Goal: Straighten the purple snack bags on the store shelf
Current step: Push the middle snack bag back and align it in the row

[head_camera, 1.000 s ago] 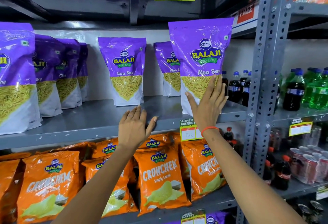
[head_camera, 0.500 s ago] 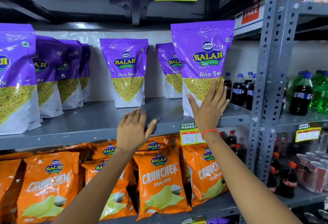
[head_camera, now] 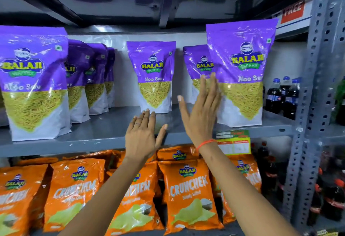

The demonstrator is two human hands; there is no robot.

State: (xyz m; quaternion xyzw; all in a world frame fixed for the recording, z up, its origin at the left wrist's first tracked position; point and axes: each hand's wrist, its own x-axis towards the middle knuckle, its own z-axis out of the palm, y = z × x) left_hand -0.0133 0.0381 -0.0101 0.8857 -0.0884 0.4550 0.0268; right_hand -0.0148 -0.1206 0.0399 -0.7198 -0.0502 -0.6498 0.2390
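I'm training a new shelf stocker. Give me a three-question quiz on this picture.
1. True or false: the right hand grips the front purple bag by its top.
2. What fills the shelf below the purple bags? A) orange bags B) cans C) boxes
3. Which hand wears a ring?

Key: 1 false, it lies open and flat at the bag's left edge; 2 A; 3 the left hand.

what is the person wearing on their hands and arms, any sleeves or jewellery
No sleeves show: both forearms are bare up to the frame edge. The left hand has a thin silver-coloured ring on one finger. The right hand has no ring that can be seen; its wrist carries a thin orange-red thread band. No gloves or watch.
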